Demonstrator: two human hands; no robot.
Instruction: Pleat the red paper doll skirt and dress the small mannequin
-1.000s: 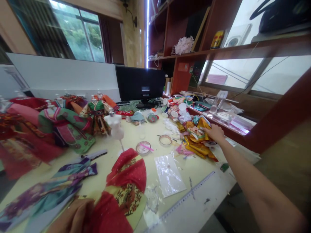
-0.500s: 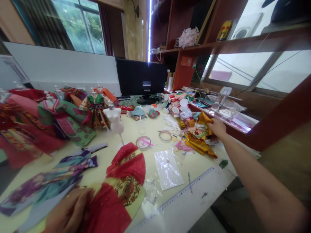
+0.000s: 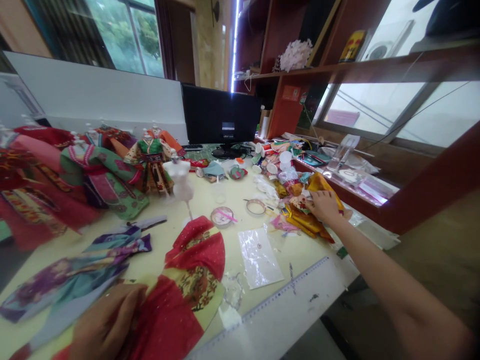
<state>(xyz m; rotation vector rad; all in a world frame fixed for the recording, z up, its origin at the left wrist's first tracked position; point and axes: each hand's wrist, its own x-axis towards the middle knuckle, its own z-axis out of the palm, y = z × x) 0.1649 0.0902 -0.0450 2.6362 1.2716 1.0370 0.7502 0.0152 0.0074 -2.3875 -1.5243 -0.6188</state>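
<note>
At the lower left, my left hand (image 3: 107, 320) is closed on a red and pale-yellow doll garment (image 3: 168, 315) with patterned gold panels, which lies spread on the table. My right hand (image 3: 324, 206) reaches to the far right, its fingers bent and slightly apart over a floral piece in a pile of fabric scraps. Gold fabric (image 3: 309, 221) lies below and behind that hand; its fingertips are partly lost among the folds. Beside my left hand lies a purple and teal garment (image 3: 71, 272).
Dressed doll forms (image 3: 101, 175) crowd the left, near a bare white mannequin (image 3: 179, 177). Tape rolls (image 3: 255, 207), a clear plastic bag (image 3: 259, 257) and a long ruler (image 3: 285, 297) lie mid-table. A monitor (image 3: 221, 117) stands behind; a wooden shelf (image 3: 375, 67) rises at right.
My right hand has moved left and slightly down, from the upper gold fabric to over the floral piece. The gold fabric has shifted right around it. My left hand stays on the red garment.
</note>
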